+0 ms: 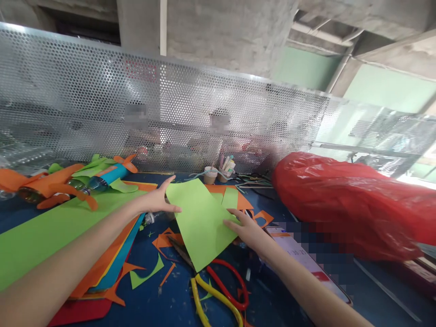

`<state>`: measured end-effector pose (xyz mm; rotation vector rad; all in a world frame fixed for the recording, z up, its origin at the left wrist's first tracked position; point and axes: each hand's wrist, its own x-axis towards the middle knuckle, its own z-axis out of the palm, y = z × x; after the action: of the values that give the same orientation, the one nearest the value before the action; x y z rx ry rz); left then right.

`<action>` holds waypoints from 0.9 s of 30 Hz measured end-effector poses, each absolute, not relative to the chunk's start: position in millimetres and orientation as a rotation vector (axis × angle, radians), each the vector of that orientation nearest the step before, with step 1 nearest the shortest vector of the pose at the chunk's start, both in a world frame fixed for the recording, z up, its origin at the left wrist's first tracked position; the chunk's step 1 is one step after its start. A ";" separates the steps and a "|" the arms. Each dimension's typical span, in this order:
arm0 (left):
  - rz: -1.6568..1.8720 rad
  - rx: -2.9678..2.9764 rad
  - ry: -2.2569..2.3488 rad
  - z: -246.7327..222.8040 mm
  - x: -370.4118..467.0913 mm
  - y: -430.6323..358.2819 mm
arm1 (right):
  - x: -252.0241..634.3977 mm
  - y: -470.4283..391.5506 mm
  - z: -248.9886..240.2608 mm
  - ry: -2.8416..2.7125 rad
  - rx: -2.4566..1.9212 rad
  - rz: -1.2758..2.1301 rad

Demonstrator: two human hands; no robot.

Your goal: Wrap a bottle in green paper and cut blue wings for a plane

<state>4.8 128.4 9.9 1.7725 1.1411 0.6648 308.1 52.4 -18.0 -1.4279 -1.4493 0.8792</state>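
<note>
A light green sheet of paper (200,222) is held up over the blue table, tilted. My left hand (158,200) has its left edge between thumb and fingers. Along the right edge, the fingers of my right hand (243,227) grip the same sheet. Below the paper lie scissors with a yellow handle (218,295) and a red handle (243,284); whether they are one pair or two I cannot tell. Dark blades (180,252) show partly under the sheet. Orange paper scraps (165,240) and a green offcut (148,274) lie around them.
Stacked coloured sheets (112,206) lie at the left, with paper-decorated plastic bottles (109,175) behind. Two cups (210,176), one with markers, stand at the back by a perforated metal screen (204,109). At the right are a phone (303,259) and a big red plastic bag (340,200).
</note>
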 end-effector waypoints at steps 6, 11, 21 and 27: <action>0.587 1.771 0.963 19.9 0.6 121.2 | 305.9 50.4 -10.4 -1.648 -1.506 0.721; 0.497 1.731 0.810 50.5 -15.3 108.1 | 290.6 37.3 -1.2 -1.661 -1.383 0.646; 0.429 2.184 0.883 80.6 0.3 74.8 | 264.3 3.1 27.6 -1.443 -0.989 1.040; 0.865 2.644 1.181 86.4 20.1 61.7 | 271.1 9.6 33.2 -1.113 -0.986 1.079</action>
<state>20.1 61.7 86.4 2.6443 1.1811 0.8654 271.1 9.6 33.2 -0.9856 -1.1127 1.0787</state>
